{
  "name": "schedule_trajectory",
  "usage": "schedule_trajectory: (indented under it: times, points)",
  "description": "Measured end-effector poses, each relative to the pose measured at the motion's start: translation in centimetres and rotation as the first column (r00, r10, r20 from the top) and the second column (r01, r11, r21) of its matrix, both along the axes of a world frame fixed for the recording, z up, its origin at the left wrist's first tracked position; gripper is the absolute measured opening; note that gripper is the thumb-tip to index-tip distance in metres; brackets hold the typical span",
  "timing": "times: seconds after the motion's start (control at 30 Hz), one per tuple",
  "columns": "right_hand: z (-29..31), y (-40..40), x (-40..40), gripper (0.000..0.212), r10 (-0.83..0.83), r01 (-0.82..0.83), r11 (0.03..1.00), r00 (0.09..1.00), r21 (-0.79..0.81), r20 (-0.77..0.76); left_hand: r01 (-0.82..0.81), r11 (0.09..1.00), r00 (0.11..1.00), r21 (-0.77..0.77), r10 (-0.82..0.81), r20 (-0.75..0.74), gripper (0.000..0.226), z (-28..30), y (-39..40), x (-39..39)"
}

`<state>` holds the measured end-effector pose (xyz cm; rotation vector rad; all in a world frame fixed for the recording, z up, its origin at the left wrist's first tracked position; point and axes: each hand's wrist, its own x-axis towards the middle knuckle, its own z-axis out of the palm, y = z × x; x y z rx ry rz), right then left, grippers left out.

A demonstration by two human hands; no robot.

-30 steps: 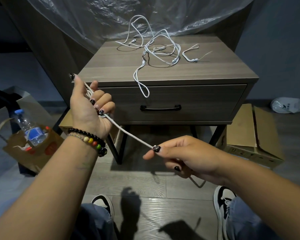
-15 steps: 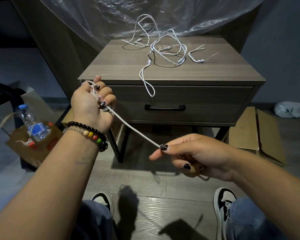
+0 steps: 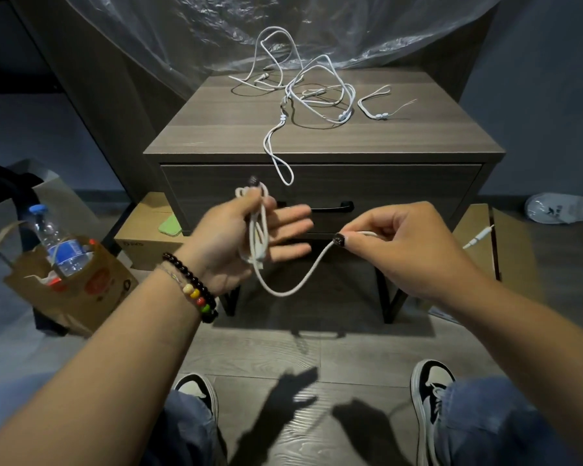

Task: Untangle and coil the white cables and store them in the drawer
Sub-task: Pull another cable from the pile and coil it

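Observation:
A white cable runs between my hands in a slack hanging loop. Its coiled turns lie across my left hand, palm up with fingers stretched out and the thumb holding the turns at the top. My right hand pinches the cable between thumb and forefinger to the right of the coil. A white plug shows beyond my right hand. More tangled white cables lie on the nightstand top, one loop drooping over the shut drawer with its black handle.
A short separate cable lies at the top's right. A paper bag with a water bottle stands on the floor at left. Cardboard boxes sit beside the nightstand's legs. A white shoe lies far right. Plastic sheeting hangs behind.
My left hand swung right towards the middle and spread its fingers, with the coil across the palm. The taut cable went slack into a hanging loop. My right hand rose and shifted right.

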<state>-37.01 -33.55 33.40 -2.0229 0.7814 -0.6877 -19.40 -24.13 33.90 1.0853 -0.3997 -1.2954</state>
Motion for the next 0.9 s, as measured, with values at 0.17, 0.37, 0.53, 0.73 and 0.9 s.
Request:
schedule_trajectory:
  times: [0.17, 0.37, 0.53, 0.73, 0.9]
  points:
    - [0.0, -0.3, 0.0, 0.014, -0.011, 0.015, 0.997, 0.999, -0.074, 0.045, 0.226, 0.969, 0.972, 0.099, -0.23, 0.035, 0.04, -1.1, -0.4, -2.8]
    - [-0.1, -1.0, -0.3, 0.011, -0.05, 0.057, 0.992, 0.997, -0.115, 0.067, 0.21, 0.968, 0.969, 0.14, -0.224, 0.101, 0.032, -1.5, -0.5, -4.0]
    - [-0.4, -1.4, -0.4, 0.01, -0.093, 0.097, 0.985, 0.995, -0.146, 0.031, 0.33, 0.932, 0.935, 0.152, -0.345, 0.086, 0.037, -1.5, -0.5, -4.0]
    - [-0.2, -2.1, -0.8, 0.01, -0.143, 0.142, 0.981, 0.99, -0.129, -0.001, 0.415, 0.899, 0.889, 0.142, -0.434, 0.148, 0.035, -1.5, -0.2, -3.7]
    - [0.1, -2.4, -1.0, 0.01, -0.091, 0.088, 0.995, 0.994, -0.051, -0.064, 0.447, 0.892, 0.882, 0.075, -0.453, 0.128, 0.025, -1.3, 0.1, -3.4]
